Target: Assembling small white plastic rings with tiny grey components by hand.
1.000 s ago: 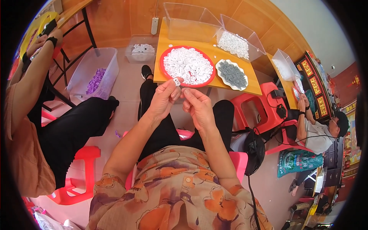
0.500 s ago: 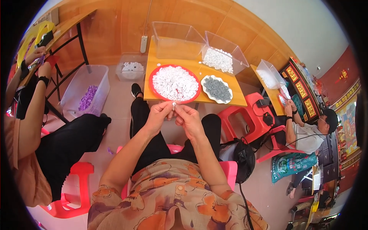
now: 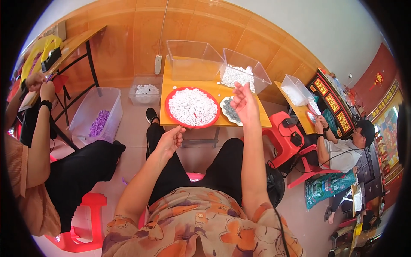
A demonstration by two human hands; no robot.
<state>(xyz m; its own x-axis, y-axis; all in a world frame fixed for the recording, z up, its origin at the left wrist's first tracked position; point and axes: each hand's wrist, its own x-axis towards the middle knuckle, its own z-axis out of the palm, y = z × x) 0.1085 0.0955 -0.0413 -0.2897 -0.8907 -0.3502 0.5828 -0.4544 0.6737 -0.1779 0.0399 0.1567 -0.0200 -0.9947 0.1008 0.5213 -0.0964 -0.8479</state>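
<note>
My left hand [image 3: 171,140] is closed just below the front edge of the table, its thumb and fingers pressed together; anything in them is too small to make out. My right hand [image 3: 245,105] is raised over the right side of the table, fingers loosely bent and partly apart, with nothing visible in them. It covers part of a white scalloped dish [image 3: 225,100] of small grey pieces [image 3: 231,112]. Left of it lies a round red tray [image 3: 170,115] heaped with small white pieces [image 3: 193,106]. Beyond my right fingertips, a clear bin [image 3: 261,79] holds more white pieces [image 3: 236,77].
Another clear bin [image 3: 195,53] stands at the table's back. On the floor at left are a tub [image 3: 79,115] with purple pieces and a smaller box [image 3: 143,97]. A person sits close at left, another at far right. Red stools [image 3: 280,147] stand right of the table.
My hands, which met around a small white piece before the tray, have parted. The right has swung forward and right toward the bin; the left has dropped slightly toward me.
</note>
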